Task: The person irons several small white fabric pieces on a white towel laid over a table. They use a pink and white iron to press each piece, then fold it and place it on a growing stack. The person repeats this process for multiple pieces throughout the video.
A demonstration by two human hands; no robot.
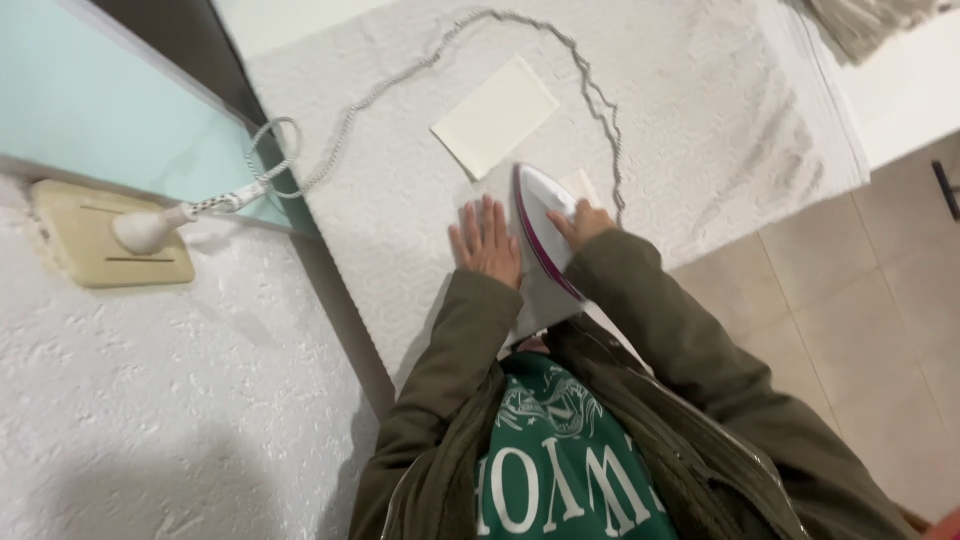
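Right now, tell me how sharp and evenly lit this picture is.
Head view: soft even light, no glare; the left hand, right hand and iron look slightly soft; a faint shadow falls on the textured wall lower left; the frame is tilted.

We list a white, nubbly terry-cloth cover (400,190), matt and rough; a cream rectangular folded cloth (495,116), smooth and matt; a white iron with magenta trim (545,235), glossy hard plastic; a braided black-and-white fabric cord (400,80); a cream plastic wall socket (95,240), smooth; a white plaster wall (180,400), coarse-textured; and olive jacket sleeves (460,350), matt woven cloth.
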